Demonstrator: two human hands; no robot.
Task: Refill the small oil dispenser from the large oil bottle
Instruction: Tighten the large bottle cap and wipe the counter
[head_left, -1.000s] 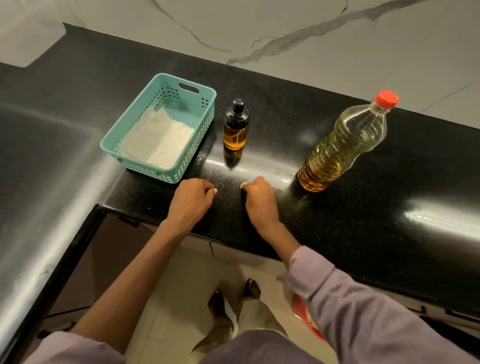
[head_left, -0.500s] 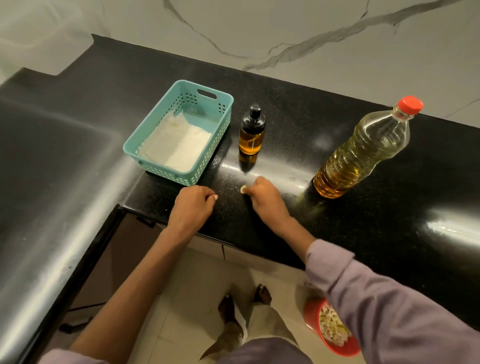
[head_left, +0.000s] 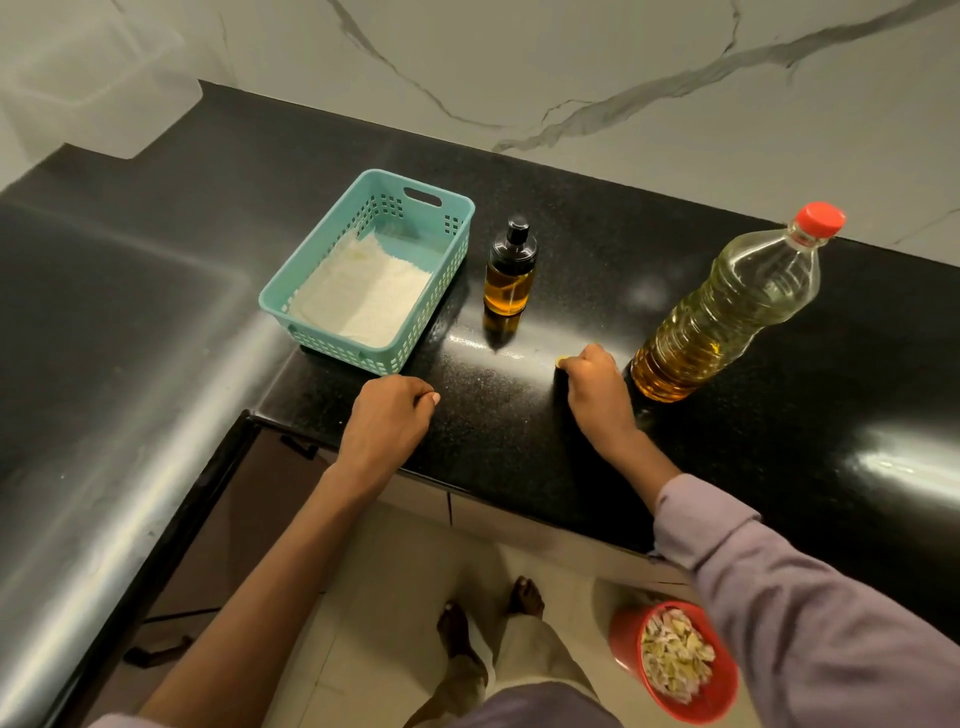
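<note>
Right hand (head_left: 592, 387) rests curled on worktop (head_left: 779, 467), empty, beside capped large oil bottle (head_left: 727, 306); left hand (head_left: 387, 421) likewise curled, holding nothing. Small oil dispenser (head_left: 510, 270) stands closed near basket (head_left: 332, 338). Nothing opened or poured yet.

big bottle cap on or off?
On: the red cap sits on the neck of the upright bottle; neither hand touches it.

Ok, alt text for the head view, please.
A person's curled left hand and right hand rest on a black stone counter, holding nothing. Behind them stand a small amber dispenser bottle with black pump, a large red-capped plastic oil bottle, and a teal plastic basket.
</note>
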